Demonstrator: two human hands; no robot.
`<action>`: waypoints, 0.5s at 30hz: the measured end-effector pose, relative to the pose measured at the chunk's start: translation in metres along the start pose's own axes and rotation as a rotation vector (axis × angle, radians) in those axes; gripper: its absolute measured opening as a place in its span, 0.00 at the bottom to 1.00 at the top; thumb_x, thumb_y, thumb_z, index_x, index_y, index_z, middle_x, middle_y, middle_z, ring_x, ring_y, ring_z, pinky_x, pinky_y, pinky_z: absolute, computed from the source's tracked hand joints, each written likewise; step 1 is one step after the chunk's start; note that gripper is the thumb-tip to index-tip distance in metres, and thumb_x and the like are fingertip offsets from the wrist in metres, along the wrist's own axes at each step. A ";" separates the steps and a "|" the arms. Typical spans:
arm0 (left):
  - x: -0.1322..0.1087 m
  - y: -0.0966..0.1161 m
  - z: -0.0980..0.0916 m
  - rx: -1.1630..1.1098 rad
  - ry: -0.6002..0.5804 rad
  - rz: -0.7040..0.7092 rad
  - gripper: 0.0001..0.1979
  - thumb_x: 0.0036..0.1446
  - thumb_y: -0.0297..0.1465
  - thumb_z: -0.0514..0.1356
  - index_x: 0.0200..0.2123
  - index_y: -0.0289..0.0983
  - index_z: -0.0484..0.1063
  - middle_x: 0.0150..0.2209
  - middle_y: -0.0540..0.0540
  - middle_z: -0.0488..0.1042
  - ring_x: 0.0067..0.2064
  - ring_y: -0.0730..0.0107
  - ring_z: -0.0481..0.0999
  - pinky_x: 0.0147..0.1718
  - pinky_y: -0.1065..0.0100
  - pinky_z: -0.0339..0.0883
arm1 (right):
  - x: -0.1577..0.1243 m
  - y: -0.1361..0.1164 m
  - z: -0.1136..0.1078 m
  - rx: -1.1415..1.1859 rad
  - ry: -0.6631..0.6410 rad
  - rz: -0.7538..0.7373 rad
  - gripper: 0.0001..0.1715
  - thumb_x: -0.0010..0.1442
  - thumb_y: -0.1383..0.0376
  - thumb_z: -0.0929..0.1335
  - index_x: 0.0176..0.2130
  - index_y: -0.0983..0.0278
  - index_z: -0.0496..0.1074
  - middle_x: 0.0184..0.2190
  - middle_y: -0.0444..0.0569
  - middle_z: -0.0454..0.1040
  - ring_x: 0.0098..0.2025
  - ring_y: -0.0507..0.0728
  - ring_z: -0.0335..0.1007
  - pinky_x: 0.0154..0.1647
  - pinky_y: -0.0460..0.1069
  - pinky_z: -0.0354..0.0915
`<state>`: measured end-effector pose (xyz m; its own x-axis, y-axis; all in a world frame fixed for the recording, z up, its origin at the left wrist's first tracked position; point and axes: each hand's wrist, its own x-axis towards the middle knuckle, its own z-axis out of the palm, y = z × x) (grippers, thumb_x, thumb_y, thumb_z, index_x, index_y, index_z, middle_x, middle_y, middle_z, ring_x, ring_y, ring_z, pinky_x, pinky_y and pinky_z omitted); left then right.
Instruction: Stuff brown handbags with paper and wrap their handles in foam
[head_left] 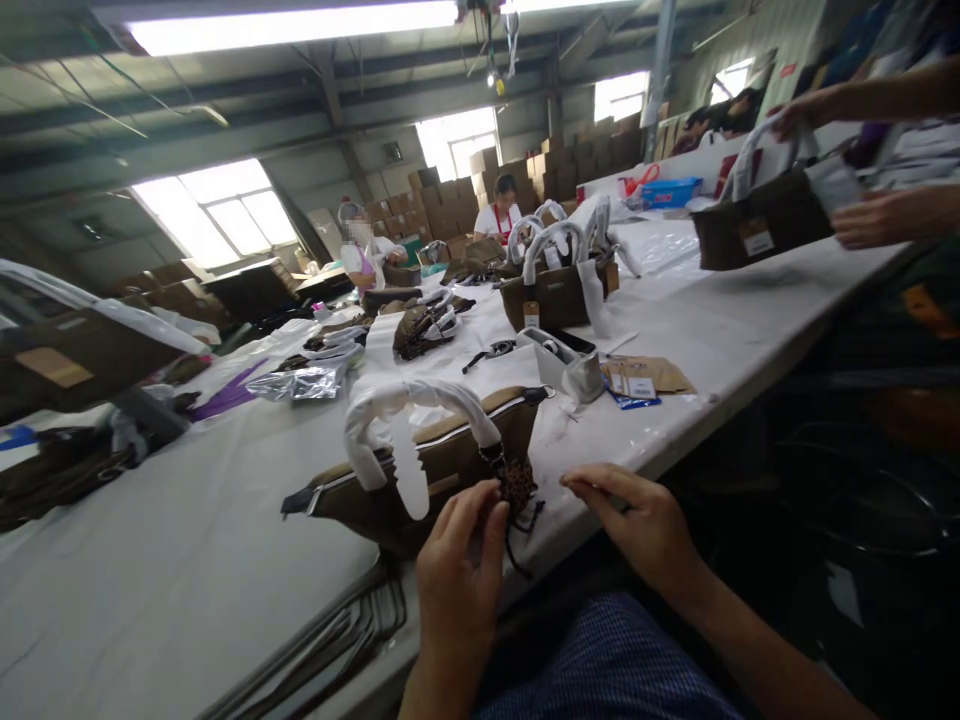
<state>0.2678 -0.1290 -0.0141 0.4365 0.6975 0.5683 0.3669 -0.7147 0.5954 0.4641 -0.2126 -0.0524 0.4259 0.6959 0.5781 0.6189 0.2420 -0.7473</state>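
A brown handbag (442,460) with a silver zip lies in front of me on the white table. White wrapping covers its handle (375,440), and a white toothed strip (409,465) hangs at it. A small leopard-patterned pouch (517,485) with dark cords dangles from the handle's right base. My left hand (459,570) is closed in a pinch at the pouch's left edge; what its fingertips hold is too small to tell. To the right of the pouch, over the table edge, my right hand (637,520) is also pinched, its fingertips apart from the bag. Anything in them cannot be made out.
Behind the bag are a grey box-like holder (562,365), brown paper envelopes (652,375) and several wrapped-handle handbags (551,295). Another person's hands (874,215) hold a bag at right. Flat dark pieces (337,640) lie at the near edge; another bag (75,350) is at left.
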 end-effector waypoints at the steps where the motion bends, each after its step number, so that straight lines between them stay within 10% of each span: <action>1: 0.003 -0.002 -0.001 0.044 0.066 0.001 0.10 0.66 0.31 0.59 0.48 0.41 0.75 0.45 0.46 0.80 0.46 0.65 0.81 0.47 0.68 0.74 | 0.006 0.004 0.001 -0.016 0.030 -0.007 0.06 0.65 0.64 0.71 0.42 0.56 0.80 0.41 0.42 0.81 0.43 0.53 0.77 0.49 0.45 0.71; 15: 0.023 -0.011 0.008 0.221 0.083 0.020 0.10 0.64 0.27 0.59 0.48 0.39 0.75 0.42 0.46 0.78 0.41 0.66 0.81 0.39 0.70 0.74 | 0.034 0.010 0.022 -0.208 0.061 -0.149 0.08 0.65 0.67 0.70 0.43 0.61 0.80 0.41 0.47 0.80 0.44 0.56 0.76 0.49 0.50 0.71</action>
<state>0.2805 -0.1054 -0.0117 0.3802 0.6784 0.6287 0.5339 -0.7160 0.4497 0.4704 -0.1714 -0.0476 0.3551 0.6199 0.6998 0.7975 0.1897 -0.5727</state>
